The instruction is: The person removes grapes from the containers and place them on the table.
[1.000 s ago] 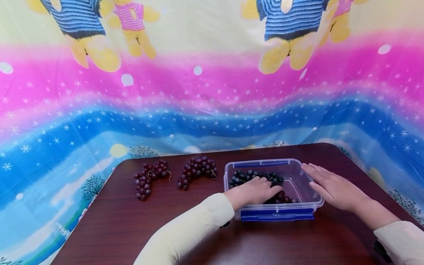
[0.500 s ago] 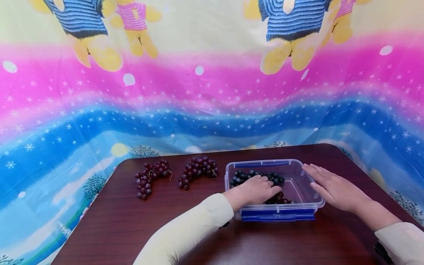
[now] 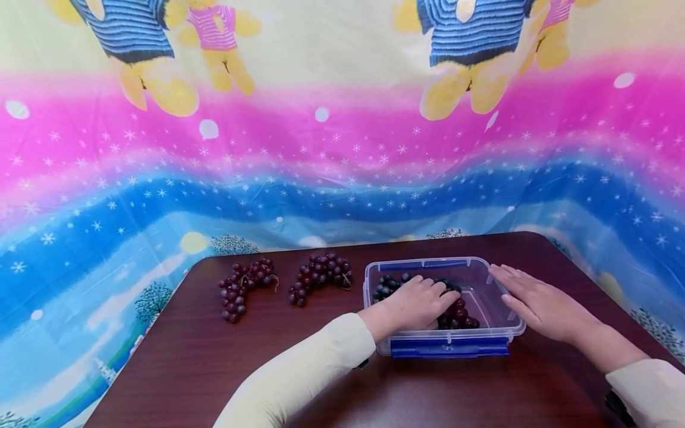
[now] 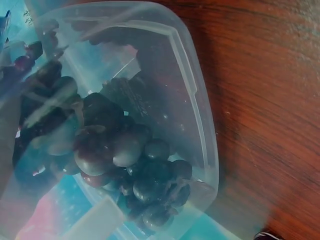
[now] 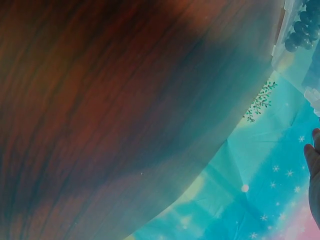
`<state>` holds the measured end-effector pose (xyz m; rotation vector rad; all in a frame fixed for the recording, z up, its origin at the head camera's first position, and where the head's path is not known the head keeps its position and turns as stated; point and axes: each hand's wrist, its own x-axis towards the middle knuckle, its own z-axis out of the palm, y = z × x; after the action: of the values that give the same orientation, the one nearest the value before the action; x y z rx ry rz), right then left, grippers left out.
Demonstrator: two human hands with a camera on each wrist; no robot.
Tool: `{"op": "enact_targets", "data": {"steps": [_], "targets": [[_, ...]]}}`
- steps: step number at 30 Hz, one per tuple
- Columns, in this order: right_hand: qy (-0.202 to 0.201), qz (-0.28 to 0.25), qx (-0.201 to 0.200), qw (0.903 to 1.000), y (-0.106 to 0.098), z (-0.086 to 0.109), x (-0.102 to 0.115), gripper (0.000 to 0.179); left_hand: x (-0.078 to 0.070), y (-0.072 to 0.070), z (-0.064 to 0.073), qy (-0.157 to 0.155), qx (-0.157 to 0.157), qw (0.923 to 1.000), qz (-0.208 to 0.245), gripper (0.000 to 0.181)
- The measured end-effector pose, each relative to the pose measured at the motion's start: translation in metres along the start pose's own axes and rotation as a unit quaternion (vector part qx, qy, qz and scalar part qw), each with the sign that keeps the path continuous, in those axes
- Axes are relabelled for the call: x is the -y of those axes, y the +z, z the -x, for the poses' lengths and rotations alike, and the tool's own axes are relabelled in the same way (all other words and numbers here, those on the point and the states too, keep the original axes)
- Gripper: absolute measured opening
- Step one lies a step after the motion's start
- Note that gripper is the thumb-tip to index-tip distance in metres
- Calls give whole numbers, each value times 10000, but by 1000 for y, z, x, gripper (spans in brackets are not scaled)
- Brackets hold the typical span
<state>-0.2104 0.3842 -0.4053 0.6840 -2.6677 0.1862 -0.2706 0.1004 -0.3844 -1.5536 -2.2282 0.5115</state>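
Note:
A clear plastic box [image 3: 487,291] with a blue front latch [image 3: 449,347] stands on the table. My left hand [image 3: 423,300] reaches inside, fingertips down among the fruit; its palm side is hidden. Dark blue-black grapes [image 3: 389,285] lie at the back left of the box. Nearer the front, right by my left hand, are red grapes [image 3: 460,315]. In the left wrist view, grapes [image 4: 150,180] press close behind the clear wall. My right hand [image 3: 546,303], fingers straight, rests against the box's right rim. In the right wrist view only its edge shows.
Two bunches of red grapes lie on the dark wooden table [image 3: 187,356] left of the box: a far-left bunch [image 3: 243,288] and a nearer bunch [image 3: 320,277]. A printed cloth [image 3: 342,148] hangs behind the table's back edge.
My left hand has shifted and risen slightly inside the box, and more of the red grapes beside it now shows. My right hand stays at the rim.

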Motion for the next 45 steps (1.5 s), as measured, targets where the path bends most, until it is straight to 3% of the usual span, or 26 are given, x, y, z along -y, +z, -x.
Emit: {"op": "enact_targets", "data": {"steps": [12,16,23,39,45], "targets": [[-123,2,-109,9999,0,0,-1,61,0,-5,3,37,-256,9995,-178,41],[-199,32,-184,9996,0,0,-2,61,-1,-5,3,64,-278,9987,-411,40],[-237,8,-212,9995,0,0,-2,61,-1,-3,4,45,-618,9948,-802,27],[-110,-52,-111,9999,0,0,1,60,2,-3,11,141,-496,9970,-585,33],[-75,-38,-90,9999,-1,0,1,60,7,-5,14,160,-810,9952,-521,38]]}}
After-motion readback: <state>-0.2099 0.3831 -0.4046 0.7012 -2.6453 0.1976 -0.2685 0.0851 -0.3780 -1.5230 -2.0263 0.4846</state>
